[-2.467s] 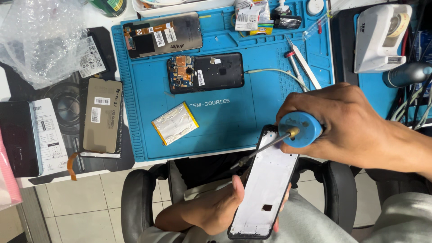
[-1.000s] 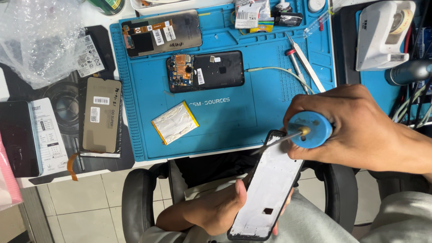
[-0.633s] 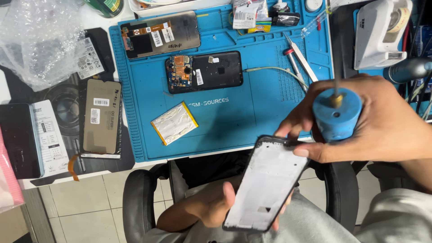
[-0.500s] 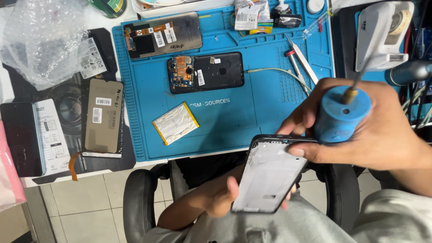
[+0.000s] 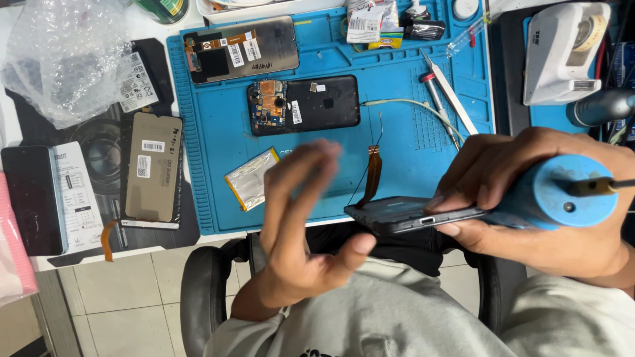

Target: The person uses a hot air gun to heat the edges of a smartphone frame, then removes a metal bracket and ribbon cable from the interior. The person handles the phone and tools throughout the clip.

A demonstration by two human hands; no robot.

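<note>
Left hand (image 5: 301, 231) open and blurred, fingers spread, holding nothing, just short of the phone frame's (image 5: 403, 215) near end. Right hand (image 5: 529, 198) clamped on both that frame, edge-on above the lap, and a blue round-handled tool (image 5: 562, 195), so grip looks crowded. Risk of frame slipping from pinched fingertips, or orange flex ribbon (image 5: 372, 173) beyond it snagging and tearing.

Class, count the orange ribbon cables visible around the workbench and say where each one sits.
2: one orange ribbon cable rises from the phone frame in the right hand; another hangs off the table edge beside the grey panel. Others may be hidden.
</note>
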